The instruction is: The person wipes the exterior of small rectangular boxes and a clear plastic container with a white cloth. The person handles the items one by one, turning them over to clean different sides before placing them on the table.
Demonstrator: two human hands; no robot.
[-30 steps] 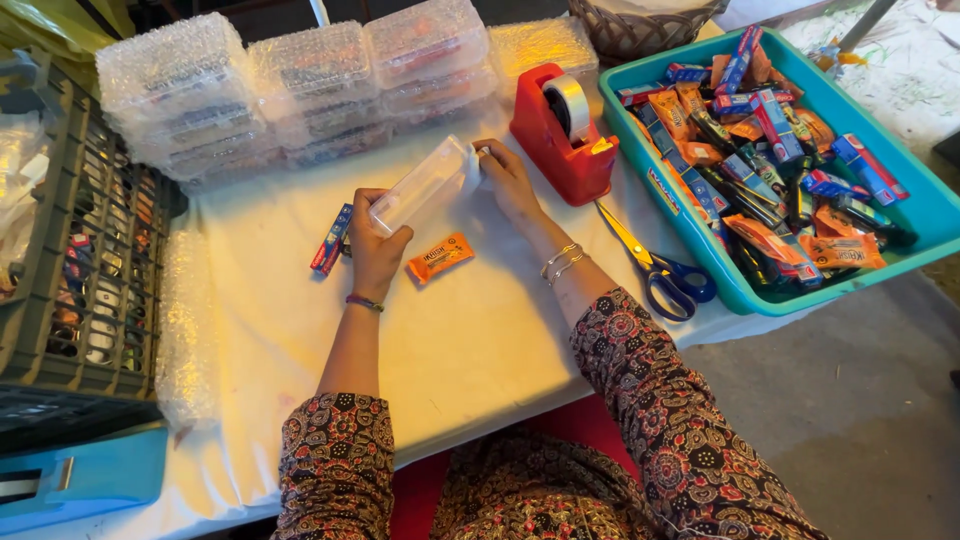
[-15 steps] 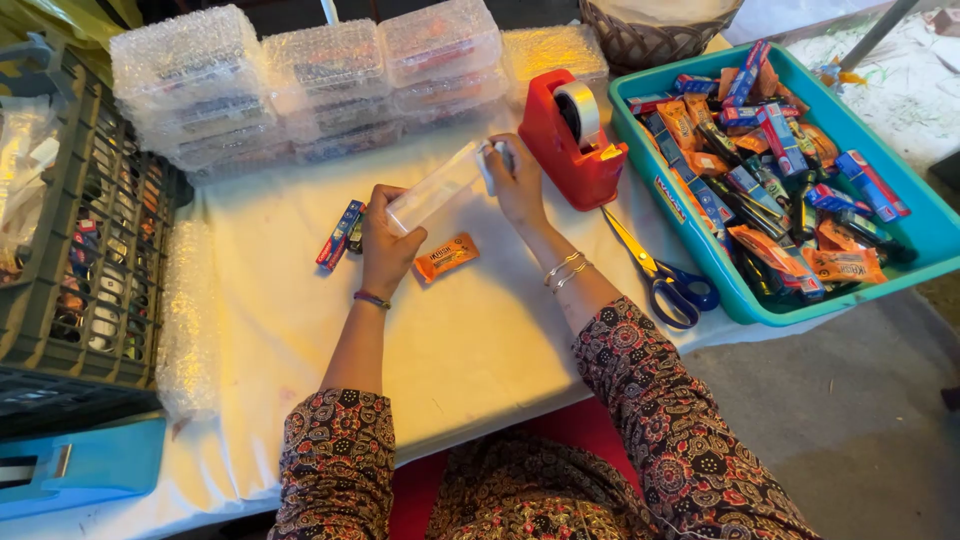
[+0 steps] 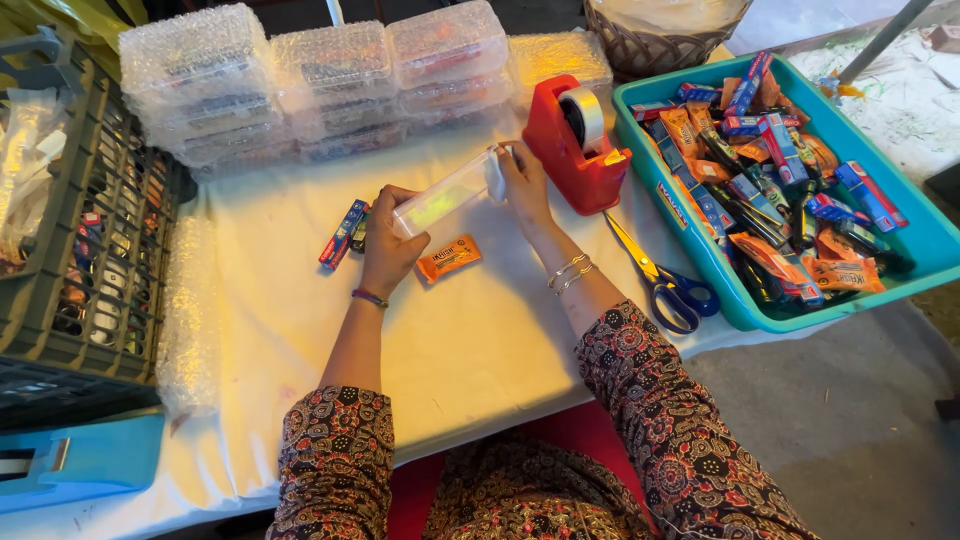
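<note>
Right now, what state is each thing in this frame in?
Clear plastic box: lifted off the table, gripped at both ends.
Left hand: closed on the box's near end.
Right hand: closed on the far end.
Orange packet: lying flat, untouched.
Scissors: lying shut.
Tape dispenser: upright, roll loaded.
Teal tray: full of packets.
Bubble-wrapped boxes: stacked, wrapped.

Dark sleeves with red and cream paisley print, rolled near the elbows; left hand (image 3: 386,252) wears a purple wristband; right hand (image 3: 524,182) wears thin silver bangles.
</note>
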